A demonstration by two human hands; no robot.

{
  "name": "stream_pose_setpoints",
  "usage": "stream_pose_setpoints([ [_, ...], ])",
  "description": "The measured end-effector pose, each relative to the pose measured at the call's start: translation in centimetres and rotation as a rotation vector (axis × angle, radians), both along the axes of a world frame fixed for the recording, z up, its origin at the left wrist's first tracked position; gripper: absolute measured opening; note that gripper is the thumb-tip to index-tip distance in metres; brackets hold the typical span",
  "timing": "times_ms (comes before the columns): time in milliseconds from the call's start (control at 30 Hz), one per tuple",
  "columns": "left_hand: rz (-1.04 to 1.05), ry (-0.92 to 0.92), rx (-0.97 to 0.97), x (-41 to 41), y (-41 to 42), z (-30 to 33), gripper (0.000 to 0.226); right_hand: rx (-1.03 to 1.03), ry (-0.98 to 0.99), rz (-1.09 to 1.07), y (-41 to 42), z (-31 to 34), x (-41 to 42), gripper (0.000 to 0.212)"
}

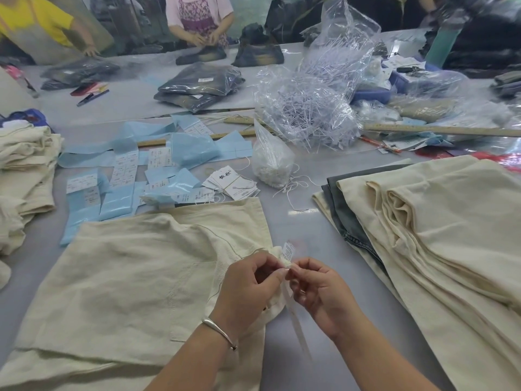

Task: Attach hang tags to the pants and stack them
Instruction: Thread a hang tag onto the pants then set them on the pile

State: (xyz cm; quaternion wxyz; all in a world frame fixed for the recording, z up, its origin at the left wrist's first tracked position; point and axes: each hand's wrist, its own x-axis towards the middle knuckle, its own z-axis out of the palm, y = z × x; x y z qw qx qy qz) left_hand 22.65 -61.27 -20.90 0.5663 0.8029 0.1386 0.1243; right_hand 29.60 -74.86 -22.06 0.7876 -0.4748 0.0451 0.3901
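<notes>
Cream cotton pants (135, 280) lie spread flat on the grey table (298, 230) directly in front of the person, one edge pulled up toward the hands. The left hand (248, 286), with a silver bangle (218, 331) on its wrist, has its fingers curled and pinches the bunched cloth together with the small white care label (288, 251) that stands up from it. The right hand (315, 289) meets it fingertip to fingertip, thumb and forefinger pinching the same label at its base; a pale strip (294, 320) hangs down between the two wrists, too blurred to identify. Just beyond the pants sits a bundle of white hang tags (231, 183) with loose string, and near it a clear bag of small white pieces (270, 162). Left of the tags, light blue sticker sheets (118, 176) are scattered across the table. To the right lies a pile of cream pants (439, 230) with a grey pair (342, 204) tucked in near the bottom; another cream pile (25, 165) sits at the left edge. Further back are a crumpled plastic bag of white fasteners (310, 108), a wooden ruler (439, 130), and bagged dark jeans (197, 86). Other people stand at the far side of the table.
</notes>
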Motion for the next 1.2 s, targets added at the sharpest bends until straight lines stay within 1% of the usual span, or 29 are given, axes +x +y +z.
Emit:
stream_pose_setpoints([
  [200,0.021,-0.010,0.018,0.1,-0.1,0.1,0.003,-0.022,-0.043,0.032,-0.2,0.1,-0.1,0.004],
  [367,0.026,-0.011,0.036,0.1,-0.1,0.0,0.019,-0.032,-0.069,0.025,-0.3,0.2,-0.3,0.006],
  [433,0.025,-0.019,0.049,0.0,-0.2,0.0,0.017,-0.070,-0.138,0.003,-0.3,0.1,-0.4,0.005],
  [500,0.026,-0.028,0.089,0.0,-0.1,0.0,0.013,-0.132,-0.275,-0.036,-0.4,0.1,-0.5,0.005],
  [567,0.018,-0.028,0.117,0.0,0.0,0.0,0.015,-0.172,-0.395,-0.074,-0.4,0.1,-0.6,0.004],
  [600,0.009,-0.022,0.096,0.0,0.0,0.0,0.019,-0.177,-0.428,-0.083,-0.4,0.1,-0.7,0.003],
  [667,-0.024,0.006,-0.009,0.1,0.2,0.0,0.024,-0.168,-0.459,-0.079,-0.4,0.3,-0.8,0.003],
  [767,-0.102,0.056,-0.172,0.3,1.0,0.1,0.016,-0.153,-0.458,-0.028,-0.4,0.7,-0.9,0.007],
  [833,-0.130,0.073,-0.229,0.4,1.6,0.2,0.014,-0.136,-0.459,0.021,-0.4,0.7,-0.8,0.016],
  [867,-0.135,0.078,-0.244,0.4,2.0,0.4,0.015,-0.123,-0.462,0.040,-0.3,0.8,-0.8,0.014],
  [933,-0.136,0.078,-0.231,0.3,2.5,0.4,0.016,-0.094,-0.467,0.062,0.0,1.1,-0.9,0.003],
  [1033,-0.100,0.072,-0.155,0.1,2.7,0.0,0.014,-0.118,-0.479,0.080,0.4,1.4,-0.8,0.006],
  [1067,-0.077,0.080,-0.121,-0.1,2.7,-0.3,0.014,-0.160,-0.487,0.096,0.6,1.7,-0.6,0.006],
  [1100,-0.050,0.101,-0.071,-0.2,2.7,-0.7,0.014,-0.249,-0.523,0.127,0.8,2.0,-0.4,0.005],
  [1133,-0.028,0.128,-0.004,-0.3,2.7,-0.9,0.015,-0.413,-0.613,0.178,1.2,2.1,-0.1,0.005],
  [1200,-0.041,0.173,0.149,-0.5,3.3,-1.3,0.016,-0.905,-0.890,0.347,2.4,2.4,0.8,0.009],
])
